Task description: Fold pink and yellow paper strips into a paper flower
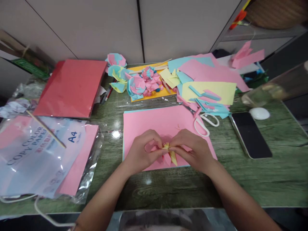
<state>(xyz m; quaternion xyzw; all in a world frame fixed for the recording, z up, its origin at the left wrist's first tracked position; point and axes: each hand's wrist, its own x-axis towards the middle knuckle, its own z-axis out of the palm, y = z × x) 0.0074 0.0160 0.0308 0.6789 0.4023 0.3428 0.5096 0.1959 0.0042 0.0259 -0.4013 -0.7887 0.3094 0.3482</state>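
My left hand (pixel 145 150) and my right hand (pixel 192 149) meet over a pink sheet of paper (pixel 144 120), thumbs and forefingers pinched. Between the fingertips is a small paper flower (pixel 173 158) in yellow and pink, with a fringed yellow centre pointing away from me. Both hands grip it, and the fingers cover part of it. Beyond my right hand lie white-handled scissors (pixel 203 125), their blades partly under paper scraps.
Finished paper flowers (pixel 137 84) and paper strips (pixel 209 99) crowd the back. A bag of A4 copy paper (pixel 45 154) and a red folder (pixel 72 88) lie left. A phone (pixel 251 134), a white mouse (pixel 259 113) and a clear bottle (pixel 276 86) are right.
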